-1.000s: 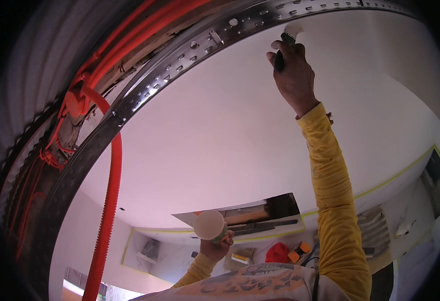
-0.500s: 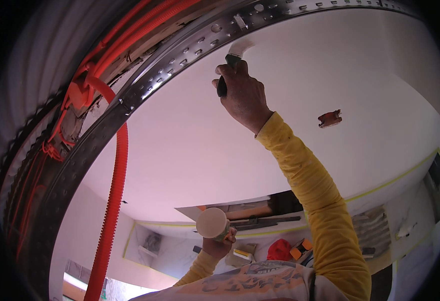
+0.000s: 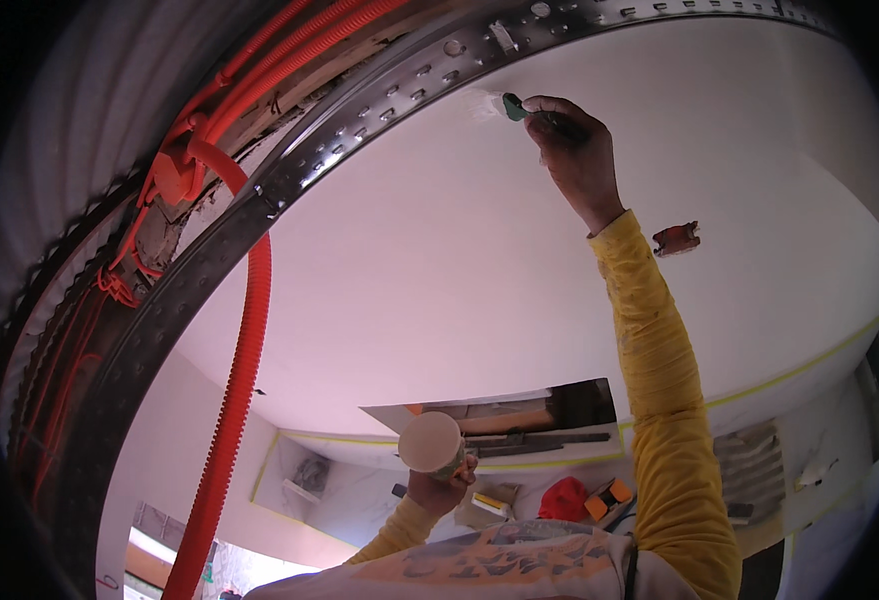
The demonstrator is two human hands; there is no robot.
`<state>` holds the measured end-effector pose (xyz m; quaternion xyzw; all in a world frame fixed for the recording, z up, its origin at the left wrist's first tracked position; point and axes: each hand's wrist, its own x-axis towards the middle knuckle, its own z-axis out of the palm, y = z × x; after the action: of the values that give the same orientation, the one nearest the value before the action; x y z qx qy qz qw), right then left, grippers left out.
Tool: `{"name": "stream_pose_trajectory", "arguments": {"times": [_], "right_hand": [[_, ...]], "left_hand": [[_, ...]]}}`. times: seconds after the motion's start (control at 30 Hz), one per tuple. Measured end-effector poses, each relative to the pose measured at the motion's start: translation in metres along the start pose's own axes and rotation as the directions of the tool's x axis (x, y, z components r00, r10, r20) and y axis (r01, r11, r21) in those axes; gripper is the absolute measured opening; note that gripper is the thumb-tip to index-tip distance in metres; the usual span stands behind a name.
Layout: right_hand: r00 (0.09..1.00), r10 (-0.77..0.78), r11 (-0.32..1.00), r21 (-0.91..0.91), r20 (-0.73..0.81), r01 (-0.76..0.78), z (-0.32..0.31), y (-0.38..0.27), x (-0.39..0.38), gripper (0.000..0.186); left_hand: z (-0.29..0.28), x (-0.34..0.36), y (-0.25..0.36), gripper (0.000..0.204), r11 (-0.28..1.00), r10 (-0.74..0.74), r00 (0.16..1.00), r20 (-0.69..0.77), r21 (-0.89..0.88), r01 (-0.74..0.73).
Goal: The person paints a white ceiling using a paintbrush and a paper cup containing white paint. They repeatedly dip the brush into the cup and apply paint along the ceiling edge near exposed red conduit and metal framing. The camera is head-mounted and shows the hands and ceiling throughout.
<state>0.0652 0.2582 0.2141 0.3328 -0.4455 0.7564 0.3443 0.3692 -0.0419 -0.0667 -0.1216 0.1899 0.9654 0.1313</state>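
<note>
My right hand [image 3: 581, 160] is raised high and closed round the handle of a paintbrush [image 3: 514, 107] with a dark green ferrule end. Its bristles point left and touch the white panel surface [image 3: 439, 250] close to a metal track, where a whitish smear shows. Lower down, my left hand [image 3: 443, 492] grips a pale round cup [image 3: 429, 443] near my chest. The cup's mouth faces the view, but its contents cannot be made out. Both forearms are in yellow sleeves.
A perforated metal track [image 3: 359, 125] curves along the panel's edge. An orange corrugated conduit [image 3: 234, 420] hangs at left, below more orange conduits [image 3: 289, 60]. A reddish box opening [image 3: 676, 238] is set into the panel. Beneath are a rectangular opening [image 3: 579, 404] and a red cloth-like item [image 3: 563, 499].
My right hand has shifted right and turned, so the brush, which pointed upward, now points left. My left hand holds the cup in nearly the same place. The whole view has shifted slightly.
</note>
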Motion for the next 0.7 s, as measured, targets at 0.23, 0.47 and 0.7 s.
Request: {"name": "stream_pose_trajectory", "arguments": {"times": [0.23, 0.47, 0.7], "right_hand": [[0.971, -0.204, 0.966, -0.136, 0.125, 0.221, 0.001, 0.0, 0.001, 0.015], [0.999, 0.023, 0.999, -0.041, 0.039, -0.022, 0.005, 0.007, 0.018, 0.017], [0.998, -0.056, 0.997, -0.06, 0.025, 0.057, 0.002, 0.007, 0.025, 0.017]], "left_hand": [[0.001, -0.001, -0.002, 0.05, 0.998, -0.035, 0.999, 0.021, -0.057, 0.036], [-0.001, 0.0, -0.002, 0.05, 0.997, -0.038, 0.999, 0.024, -0.069, 0.04], [-0.01, 0.008, 0.0, 0.053, 0.99, -0.097, 0.984, 0.147, -0.088, 0.111]]}}
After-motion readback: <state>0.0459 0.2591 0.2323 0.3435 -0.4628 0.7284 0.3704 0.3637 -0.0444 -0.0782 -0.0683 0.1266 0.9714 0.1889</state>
